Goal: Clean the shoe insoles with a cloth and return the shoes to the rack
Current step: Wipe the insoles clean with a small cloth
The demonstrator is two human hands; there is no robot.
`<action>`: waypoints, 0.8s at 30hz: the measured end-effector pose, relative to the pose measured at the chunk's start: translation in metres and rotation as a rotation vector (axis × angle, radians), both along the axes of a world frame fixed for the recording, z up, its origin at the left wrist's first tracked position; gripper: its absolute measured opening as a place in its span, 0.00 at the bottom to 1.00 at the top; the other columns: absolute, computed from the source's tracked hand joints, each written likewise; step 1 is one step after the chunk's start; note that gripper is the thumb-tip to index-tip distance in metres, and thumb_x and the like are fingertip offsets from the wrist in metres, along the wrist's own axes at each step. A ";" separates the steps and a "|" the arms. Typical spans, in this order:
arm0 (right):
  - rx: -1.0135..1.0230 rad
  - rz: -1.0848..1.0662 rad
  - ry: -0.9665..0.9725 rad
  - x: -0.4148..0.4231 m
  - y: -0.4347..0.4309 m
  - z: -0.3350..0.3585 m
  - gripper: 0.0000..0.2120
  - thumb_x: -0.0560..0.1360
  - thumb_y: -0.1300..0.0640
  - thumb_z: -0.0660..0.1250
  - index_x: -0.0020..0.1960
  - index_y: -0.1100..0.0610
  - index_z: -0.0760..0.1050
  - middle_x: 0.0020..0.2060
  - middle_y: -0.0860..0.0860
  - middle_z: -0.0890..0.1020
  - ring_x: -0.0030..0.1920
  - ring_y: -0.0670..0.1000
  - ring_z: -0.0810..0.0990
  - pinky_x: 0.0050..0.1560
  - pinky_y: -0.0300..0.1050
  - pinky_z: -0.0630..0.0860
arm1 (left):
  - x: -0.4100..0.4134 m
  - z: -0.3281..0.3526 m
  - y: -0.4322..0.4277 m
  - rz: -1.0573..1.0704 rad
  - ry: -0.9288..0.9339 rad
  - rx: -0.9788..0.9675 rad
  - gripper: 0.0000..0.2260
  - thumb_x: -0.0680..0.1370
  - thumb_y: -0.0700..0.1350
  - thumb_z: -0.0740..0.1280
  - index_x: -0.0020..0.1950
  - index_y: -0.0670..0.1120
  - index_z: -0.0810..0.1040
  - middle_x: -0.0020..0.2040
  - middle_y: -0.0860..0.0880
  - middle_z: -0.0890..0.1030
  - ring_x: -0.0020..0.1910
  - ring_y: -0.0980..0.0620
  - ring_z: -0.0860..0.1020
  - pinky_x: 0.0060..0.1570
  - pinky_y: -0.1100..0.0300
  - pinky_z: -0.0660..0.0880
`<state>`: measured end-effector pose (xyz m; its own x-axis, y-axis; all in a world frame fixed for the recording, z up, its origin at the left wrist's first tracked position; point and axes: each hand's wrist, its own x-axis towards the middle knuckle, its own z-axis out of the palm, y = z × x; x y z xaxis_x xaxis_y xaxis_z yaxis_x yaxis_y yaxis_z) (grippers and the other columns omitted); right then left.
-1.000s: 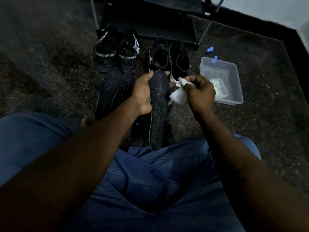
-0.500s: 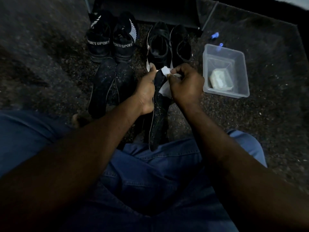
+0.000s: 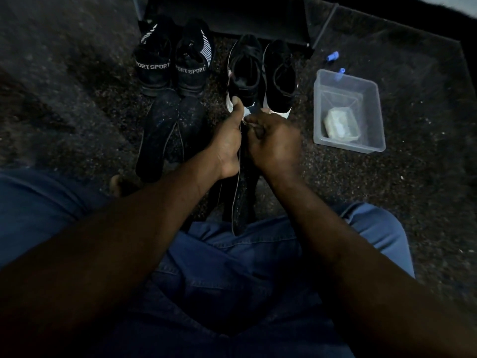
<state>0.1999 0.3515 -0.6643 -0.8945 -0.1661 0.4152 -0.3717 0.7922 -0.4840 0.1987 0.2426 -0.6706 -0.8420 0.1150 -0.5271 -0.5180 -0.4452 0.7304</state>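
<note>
Surroundings: dark carpeted floor (image 3: 77, 99). Rack (image 3: 224, 16) at top edge, only its black lower part in view. In front of it stand the SPORT shoes (image 3: 173, 65), a black pair, heels toward the person; just beside them to the right are the white-soled shoes (image 3: 260, 73), also black. Two loose insoles (image 3: 170, 130) lie side by side below the SPORT shoes. Clear plastic tub (image 3: 348, 147) sits at right, well apart, with a pale block (image 3: 340, 124) inside; two small blue items (image 3: 332, 56) lie behind it. Both hands block the view of the heels of the white-soled shoes.

Fingers: left hand (image 3: 228, 143) grips the held insole (image 3: 241, 200) near its top, thumb up. Right hand (image 3: 275, 143) has fingers (image 3: 254, 125) curled, pinching the cloth (image 3: 247, 111) at the insole's top end; only a sliver of cloth shows.

Pose: person seated in blue jeans (image 3: 232, 267), forearms converging. Held insole is upright, lower tip on the lap.
</note>
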 end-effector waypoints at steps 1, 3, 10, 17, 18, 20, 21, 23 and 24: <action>0.042 -0.002 0.027 -0.002 0.003 0.001 0.13 0.72 0.53 0.66 0.53 0.50 0.86 0.46 0.52 0.87 0.46 0.58 0.84 0.45 0.52 0.79 | 0.001 0.001 0.000 0.004 0.004 -0.015 0.34 0.80 0.73 0.52 0.69 0.51 0.81 0.63 0.47 0.84 0.63 0.48 0.83 0.64 0.47 0.78; 0.105 -0.053 0.067 -0.009 0.012 0.003 0.13 0.71 0.52 0.67 0.53 0.49 0.86 0.46 0.51 0.86 0.46 0.59 0.83 0.46 0.56 0.79 | 0.001 0.005 0.003 0.018 0.027 -0.025 0.32 0.80 0.71 0.55 0.67 0.50 0.81 0.62 0.45 0.84 0.61 0.46 0.84 0.63 0.46 0.79; 0.050 -0.020 0.072 0.000 0.006 -0.001 0.15 0.73 0.52 0.64 0.54 0.50 0.87 0.45 0.52 0.87 0.46 0.60 0.82 0.45 0.55 0.78 | 0.004 0.010 0.002 -0.007 0.019 0.028 0.31 0.83 0.69 0.50 0.69 0.51 0.81 0.62 0.48 0.85 0.61 0.50 0.83 0.58 0.53 0.80; 0.125 -0.208 0.053 -0.013 0.024 0.005 0.15 0.74 0.49 0.64 0.56 0.45 0.86 0.48 0.47 0.85 0.52 0.58 0.80 0.49 0.53 0.72 | 0.004 0.011 0.006 -0.039 0.016 0.043 0.34 0.81 0.71 0.53 0.71 0.48 0.79 0.64 0.43 0.84 0.64 0.44 0.82 0.67 0.45 0.76; 0.107 -0.181 0.053 -0.012 0.022 0.005 0.16 0.74 0.49 0.63 0.57 0.46 0.86 0.48 0.48 0.85 0.51 0.59 0.80 0.48 0.53 0.73 | 0.004 0.010 0.006 -0.037 0.012 0.054 0.34 0.81 0.71 0.53 0.71 0.48 0.79 0.64 0.43 0.83 0.64 0.45 0.82 0.66 0.46 0.77; 0.132 -0.064 0.074 -0.004 0.014 0.005 0.17 0.74 0.50 0.62 0.57 0.48 0.86 0.47 0.50 0.84 0.49 0.59 0.79 0.46 0.52 0.72 | 0.003 0.010 0.004 -0.027 0.015 0.058 0.32 0.82 0.70 0.52 0.71 0.51 0.79 0.64 0.47 0.84 0.64 0.49 0.82 0.61 0.51 0.79; 0.165 -0.009 0.088 0.000 0.010 0.004 0.18 0.74 0.50 0.62 0.58 0.48 0.85 0.46 0.49 0.83 0.48 0.59 0.79 0.45 0.51 0.70 | 0.003 0.011 0.003 -0.018 0.017 0.058 0.31 0.82 0.70 0.51 0.69 0.53 0.81 0.63 0.49 0.84 0.63 0.50 0.82 0.58 0.53 0.80; 0.244 0.007 0.106 -0.001 0.013 0.006 0.18 0.74 0.50 0.62 0.59 0.47 0.85 0.46 0.48 0.83 0.49 0.58 0.77 0.46 0.51 0.67 | 0.002 0.010 0.003 0.006 0.018 0.046 0.29 0.82 0.70 0.52 0.65 0.53 0.82 0.61 0.48 0.85 0.61 0.50 0.84 0.56 0.53 0.82; 0.263 -0.040 0.111 -0.004 0.017 0.007 0.18 0.74 0.50 0.63 0.59 0.45 0.85 0.46 0.48 0.82 0.50 0.58 0.77 0.47 0.51 0.66 | 0.002 0.009 0.004 0.020 0.011 0.047 0.29 0.81 0.69 0.54 0.66 0.51 0.82 0.61 0.46 0.85 0.61 0.47 0.84 0.56 0.52 0.82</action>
<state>0.1955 0.3689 -0.6572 -0.8542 -0.2463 0.4579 -0.3764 0.9005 -0.2178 0.2009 0.2466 -0.6619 -0.8502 0.1229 -0.5119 -0.5007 -0.4891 0.7142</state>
